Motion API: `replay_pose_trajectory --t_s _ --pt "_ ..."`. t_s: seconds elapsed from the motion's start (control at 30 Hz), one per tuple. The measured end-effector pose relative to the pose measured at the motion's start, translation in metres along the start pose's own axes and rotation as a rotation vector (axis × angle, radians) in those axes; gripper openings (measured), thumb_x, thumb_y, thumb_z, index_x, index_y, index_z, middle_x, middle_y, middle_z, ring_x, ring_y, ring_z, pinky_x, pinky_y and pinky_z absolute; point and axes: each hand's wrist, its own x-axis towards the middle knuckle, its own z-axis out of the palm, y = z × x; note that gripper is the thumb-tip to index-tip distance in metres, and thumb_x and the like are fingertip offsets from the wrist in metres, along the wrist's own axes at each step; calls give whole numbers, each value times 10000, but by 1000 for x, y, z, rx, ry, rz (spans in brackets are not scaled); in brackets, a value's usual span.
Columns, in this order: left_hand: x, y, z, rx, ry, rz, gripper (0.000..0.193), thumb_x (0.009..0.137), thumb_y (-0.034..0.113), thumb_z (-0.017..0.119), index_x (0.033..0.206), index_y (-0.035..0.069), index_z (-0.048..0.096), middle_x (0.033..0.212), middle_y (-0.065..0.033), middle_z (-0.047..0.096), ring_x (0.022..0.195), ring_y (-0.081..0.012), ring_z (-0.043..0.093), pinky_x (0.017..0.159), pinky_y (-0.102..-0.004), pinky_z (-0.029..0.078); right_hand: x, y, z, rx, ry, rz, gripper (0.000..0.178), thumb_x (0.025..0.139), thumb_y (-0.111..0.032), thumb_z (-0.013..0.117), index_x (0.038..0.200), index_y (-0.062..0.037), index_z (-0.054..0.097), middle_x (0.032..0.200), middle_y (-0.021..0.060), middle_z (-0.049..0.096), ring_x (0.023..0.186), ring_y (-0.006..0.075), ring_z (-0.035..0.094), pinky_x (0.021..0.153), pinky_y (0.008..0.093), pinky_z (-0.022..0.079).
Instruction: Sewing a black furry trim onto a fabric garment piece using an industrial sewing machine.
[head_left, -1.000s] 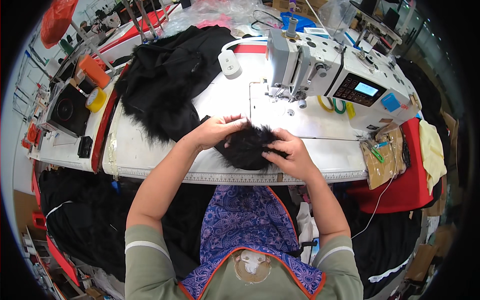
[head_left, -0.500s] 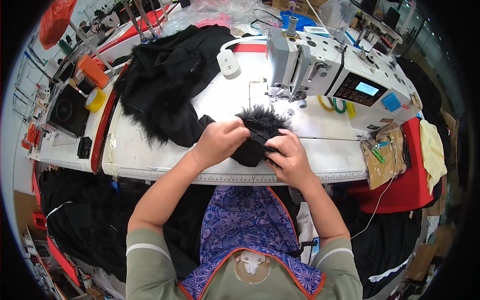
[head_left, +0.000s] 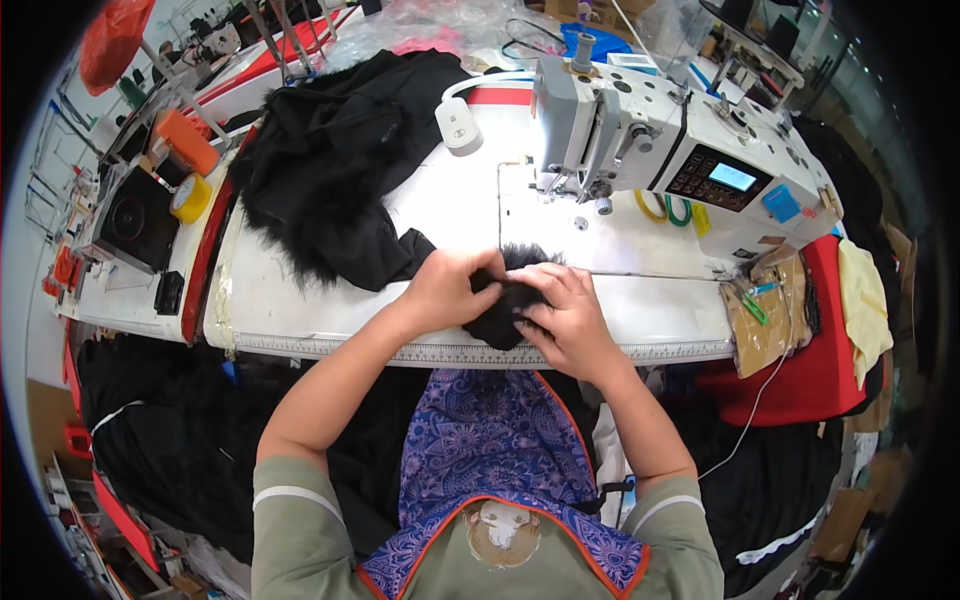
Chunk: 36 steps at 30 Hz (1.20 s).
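Note:
Both of my hands are closed on the black fur-trimmed cloth (head_left: 497, 325) near the table's front edge. My left hand (head_left: 452, 289) pinches its upper left side between thumb and fingers. Over its right side curl the fingers of my right hand (head_left: 568, 317), thumb underneath. Dark fur sticks up behind my fingertips. To the left lies a large black garment (head_left: 335, 160) with a furry border, spread over the table; whether the held piece joins it, I cannot tell. Behind my hands stands a white sewing machine (head_left: 640, 135), its needle area away from the cloth.
A measuring tape strip (head_left: 440, 355) runs along the table's front edge. On the right lie a piece of cardboard (head_left: 757, 310) with green snips, red cloth (head_left: 800, 385) and yellow cloth (head_left: 864, 305). A black speaker (head_left: 130, 222) and yellow tape roll (head_left: 190, 199) stand at left.
The held cloth has come down toward me, and less of its fur shows. My hands have drawn closer together, with the right fingers now folded over the piece.

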Motion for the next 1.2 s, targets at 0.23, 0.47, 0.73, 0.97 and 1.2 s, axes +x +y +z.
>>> replay_pose_trajectory --t_s 0.23,0.47,0.73,0.97,1.2 --pt "9 -18 -15 -836 -279 -516 151 950 67 591 1089 52 534 809 47 598 776 -14 543 712 -186 442 -10 19 2 178 -64 194 223 720 -151 771 907 -38 729 1152 169 614 1102 323 548 935 412 413" --pt "8 -27 -11 -925 -144 -472 77 938 62 574 1001 41 612 900 12 619 830 -57 567 729 -221 482 -9 22 -12 536 -47 352 240 645 -48 804 878 -34 749 1097 176 644 1137 287 565 970 365 422" --pt "17 -19 -17 -1024 -138 -640 150 887 40 641 1033 9 626 1002 -17 633 910 -103 596 805 -239 496 0 23 -18 621 13 369 181 667 -23 793 828 1 714 1098 156 641 1145 278 576 967 353 425" --pt "26 -19 -16 -889 -165 -628 288 807 94 758 1052 20 626 950 -25 624 680 -81 555 584 -226 468 11 29 -13 663 -171 454 163 717 -58 791 852 -3 719 977 87 633 944 182 598 834 291 459" --pt "25 -26 -20 -831 -272 -717 263 857 230 729 1065 112 620 894 49 592 593 -22 457 476 -180 355 11 34 -13 723 -146 451 188 701 -70 815 849 -1 722 832 48 617 790 140 583 731 274 454"
